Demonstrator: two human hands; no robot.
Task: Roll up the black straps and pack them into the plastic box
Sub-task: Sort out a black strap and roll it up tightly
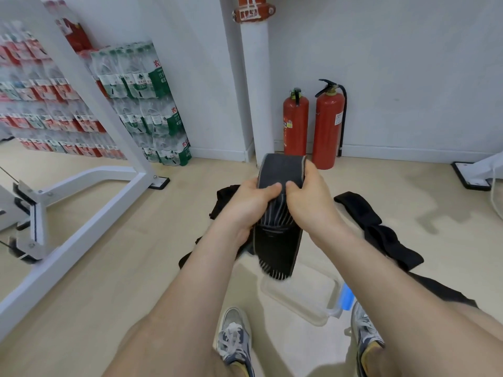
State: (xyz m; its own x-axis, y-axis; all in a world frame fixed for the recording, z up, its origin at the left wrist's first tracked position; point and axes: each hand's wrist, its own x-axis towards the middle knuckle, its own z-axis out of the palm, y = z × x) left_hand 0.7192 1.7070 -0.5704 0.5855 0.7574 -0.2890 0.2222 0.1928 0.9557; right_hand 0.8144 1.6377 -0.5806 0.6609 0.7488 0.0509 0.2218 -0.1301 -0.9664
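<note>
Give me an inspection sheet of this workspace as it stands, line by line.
Surface: pale wood floor.
Job's things: black strap with grey stripes held up, its loose end hanging near the clear plastic box, which looks empty; loose black straps lie on the floor.
Clutter: nothing seen.
Grippers: left hand and right hand both grip the strap's folded top.
Cables: white cord at the right edge.
Surroundings: two fire extinguishers by the wall, stacked bottled water packs, white metal frame.
</note>
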